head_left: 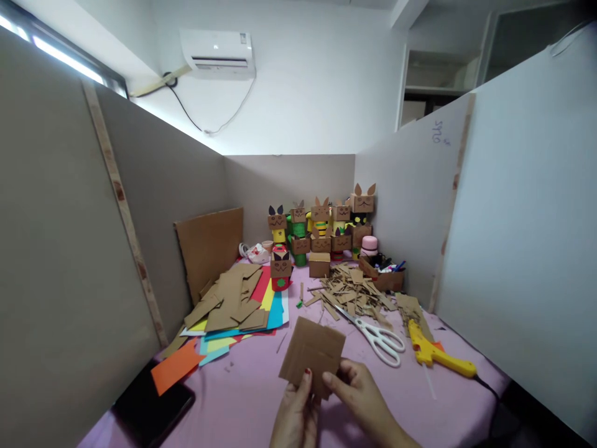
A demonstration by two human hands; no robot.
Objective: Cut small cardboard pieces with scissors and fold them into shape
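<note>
A square of brown cardboard (pixel 313 350) is held up over the front of the table, tilted, with faint crease lines across it. My left hand (pixel 298 407) grips its lower edge, thumb on the near face and the other fingers behind. At the lower right corner my right hand (pixel 357 392) pinches the same piece between thumb and fingers. To the right of the hands lie white-handled scissors (pixel 373 336), their blades pointing to the back left. A yellow glue gun (pixel 441 356) rests farther right, its cord running off the table's front right side.
Cardboard sheets (pixel 228 298) lie over coloured paper (pixel 280 311) at left. Cardboard scraps (pixel 352 289) are heaped right of centre. Several cat-faced cardboard figures (pixel 321 214) stand at the back. Orange paper (pixel 177 366) overlaps a black device (pixel 156 407). Partitions (pixel 401 186) enclose the table.
</note>
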